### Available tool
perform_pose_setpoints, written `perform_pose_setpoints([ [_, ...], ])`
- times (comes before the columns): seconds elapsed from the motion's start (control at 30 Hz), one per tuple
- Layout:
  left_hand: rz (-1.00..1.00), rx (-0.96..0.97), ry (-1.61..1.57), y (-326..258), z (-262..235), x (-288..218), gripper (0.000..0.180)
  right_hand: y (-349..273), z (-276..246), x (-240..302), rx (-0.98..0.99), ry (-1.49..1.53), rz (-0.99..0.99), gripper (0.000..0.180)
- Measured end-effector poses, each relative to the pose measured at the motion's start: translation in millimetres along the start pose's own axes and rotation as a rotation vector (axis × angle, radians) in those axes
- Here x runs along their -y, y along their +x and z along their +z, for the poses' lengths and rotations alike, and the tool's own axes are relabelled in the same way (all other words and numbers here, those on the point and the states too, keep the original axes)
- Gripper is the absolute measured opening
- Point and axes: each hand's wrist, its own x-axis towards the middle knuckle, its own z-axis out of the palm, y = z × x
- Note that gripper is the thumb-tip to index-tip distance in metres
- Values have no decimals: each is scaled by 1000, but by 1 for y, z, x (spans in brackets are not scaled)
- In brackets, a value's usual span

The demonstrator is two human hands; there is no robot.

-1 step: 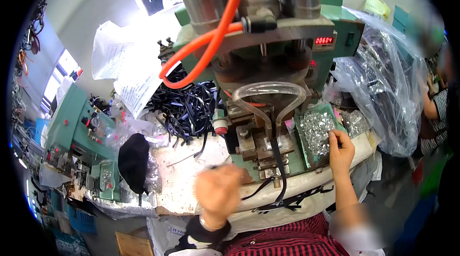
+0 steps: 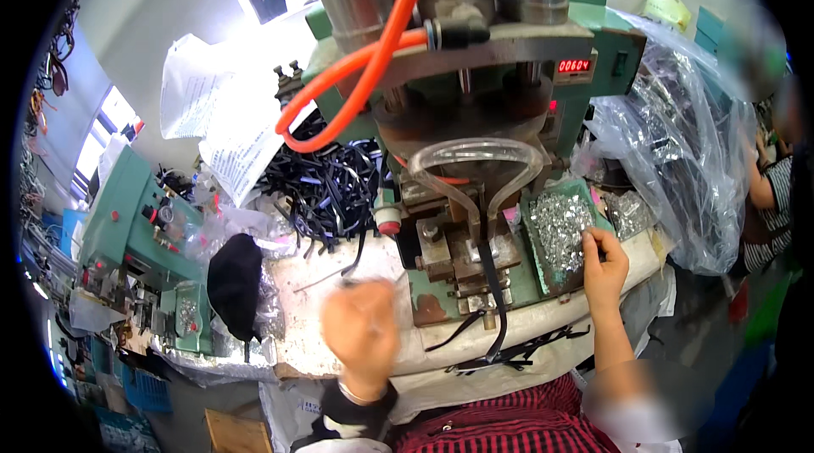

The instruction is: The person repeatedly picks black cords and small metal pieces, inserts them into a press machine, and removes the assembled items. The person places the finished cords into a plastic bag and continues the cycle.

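My left hand (image 2: 363,330) is over the pale worktop, left of the press; motion smears its fingers, so I cannot tell whether they hold anything. At the right, my right hand (image 2: 604,271) is closed in a pinch at the edge of a green tray (image 2: 543,273) full of small shiny metal pieces (image 2: 561,228). Whatever lies between its fingertips is too small to make out. A black strap (image 2: 490,275) runs out of the press's metal die (image 2: 437,254) and hangs over the front edge. Above the die stands the green press (image 2: 462,105), with a clear looped tube (image 2: 475,150).
Behind my left hand lies a heap of black straps (image 2: 331,190). A black cloth item (image 2: 235,283) and a second green machine (image 2: 127,220) are farther left. An orange hose (image 2: 381,72) arches in front of the press. Large clear plastic bags (image 2: 678,139) stand right.
My left hand has shifted left, away from the press and its die. My right hand stays by the tray, and the strap hangs as before.
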Motion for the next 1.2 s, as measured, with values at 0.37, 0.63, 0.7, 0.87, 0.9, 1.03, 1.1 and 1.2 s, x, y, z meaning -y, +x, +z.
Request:
perform_pose_setpoints([
  [0.37, -379, 503, 521, -73, 99, 196, 12, 0, 25, 29, 104, 45, -111, 12],
  [0.63, -672, 730, 46, -59, 30, 157, 26, -25, -25, 21, -4, 22, -33, 12],
  [0.7, -867, 584, -471, -52, 31, 149, 25, -20, -11, 54, 170, 107, -138, 15],
  [0.87, -854, 399, -643, -23, 39, 101, 14, -1, 54, 107, 296, 204, -323, 16],
  [0.9, -899, 277, -634, -27, 42, 95, 10, -7, 65, 106, 277, 318, -223, 18],
  [1.03, -818, 85, -586, -11, 20, 53, 12, -24, 82, 112, 261, 587, 26, 30],
  [1.1, -548, 7, -737, 15, 8, 29, 16, -25, 83, 110, 291, 664, 77, 31],
  [1.2, -77, -84, -789, 63, -4, -10, 8, -22, 81, 125, 355, 782, 201, 35],
])
